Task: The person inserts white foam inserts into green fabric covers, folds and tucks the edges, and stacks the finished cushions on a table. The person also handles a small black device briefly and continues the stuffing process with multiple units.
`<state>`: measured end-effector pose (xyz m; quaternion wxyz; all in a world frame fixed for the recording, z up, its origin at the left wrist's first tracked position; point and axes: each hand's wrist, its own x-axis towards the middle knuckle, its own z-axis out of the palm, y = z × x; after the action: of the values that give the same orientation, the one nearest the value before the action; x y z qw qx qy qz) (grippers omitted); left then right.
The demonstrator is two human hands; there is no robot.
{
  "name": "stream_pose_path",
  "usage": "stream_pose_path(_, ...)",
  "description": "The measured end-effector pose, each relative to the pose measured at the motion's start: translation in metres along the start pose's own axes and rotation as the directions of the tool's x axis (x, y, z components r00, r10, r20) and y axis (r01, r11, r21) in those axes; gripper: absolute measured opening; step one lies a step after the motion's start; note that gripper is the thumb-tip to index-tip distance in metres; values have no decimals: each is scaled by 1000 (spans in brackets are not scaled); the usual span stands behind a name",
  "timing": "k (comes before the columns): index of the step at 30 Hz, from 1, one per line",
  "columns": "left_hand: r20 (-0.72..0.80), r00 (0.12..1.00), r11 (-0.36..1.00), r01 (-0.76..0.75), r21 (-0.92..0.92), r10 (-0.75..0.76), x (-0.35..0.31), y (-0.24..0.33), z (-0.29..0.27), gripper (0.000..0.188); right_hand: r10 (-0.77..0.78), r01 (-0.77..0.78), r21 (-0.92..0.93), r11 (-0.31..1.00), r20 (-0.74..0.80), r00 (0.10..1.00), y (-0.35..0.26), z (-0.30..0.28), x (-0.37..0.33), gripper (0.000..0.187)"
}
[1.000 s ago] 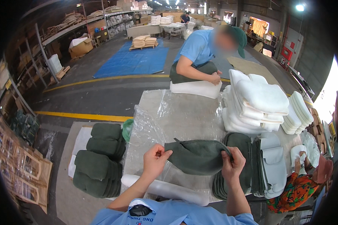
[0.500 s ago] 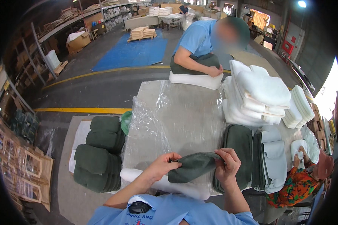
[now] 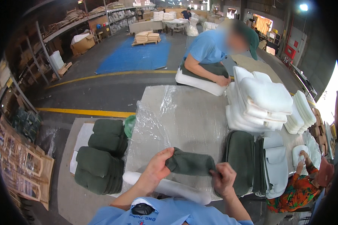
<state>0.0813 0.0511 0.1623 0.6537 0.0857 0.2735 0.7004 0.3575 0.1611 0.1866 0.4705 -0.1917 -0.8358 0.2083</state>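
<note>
Between my two hands a dark green fabric cover [image 3: 191,163] is stretched out above the near part of the table. My left hand [image 3: 160,163] is closed on its left end, with the fingers partly hidden behind the cloth. At the lower right corner my right hand [image 3: 224,179] pinches the edge. Below the cover, along the near table edge, lies a long white foam pad [image 3: 169,189]. Just right of my right hand is a pile of dark green covers [image 3: 239,161], with light grey covers [image 3: 277,161] beside it.
Plastic film covers the table [image 3: 187,123]. White foam pads [image 3: 264,95] are stacked at its far right. Dark green cushions [image 3: 95,168] stand in stacks on the left. Across the table a co-worker [image 3: 208,48] leans over a cushion; another person [image 3: 294,187] handles white padding on the right.
The cover has gone from folded and bunched to spread flatter. My left hand has risen slightly, while my right hand has moved down to the cover's lower corner. The view has shifted a little.
</note>
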Motion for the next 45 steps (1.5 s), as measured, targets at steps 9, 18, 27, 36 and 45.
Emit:
stream_pose_path(9, 249, 967, 995, -29, -99, 53, 1, -2, 45, 22, 586, -485, 628, 608, 56, 808, 50, 5, 1, 15)
stream_pose_path(18, 485, 873, 997, -1, -81, 40, -2, 5, 44, 37, 644, -548, 700, 458, 163, 747, 59, 13, 34, 17)
stream_pose_path(27, 525, 825, 911, 360, -203, -209, 25, 17, -62, 53, 551, -454, 791, 410, 181, 814, 33, 11, 138, 16)
stream_pose_path(36, 378, 914, 987, 158, 8, -149, 58, -14, 64, 56, 581, -319, 921, 225, 136, 803, 7, 15, 215, 13)
stream_pose_path(45, 468, 840, 946, 322, -27, -273, 75, -52, 61, 57, 807, -708, 445, 548, -59, 587, 149, 16, 223, 21)
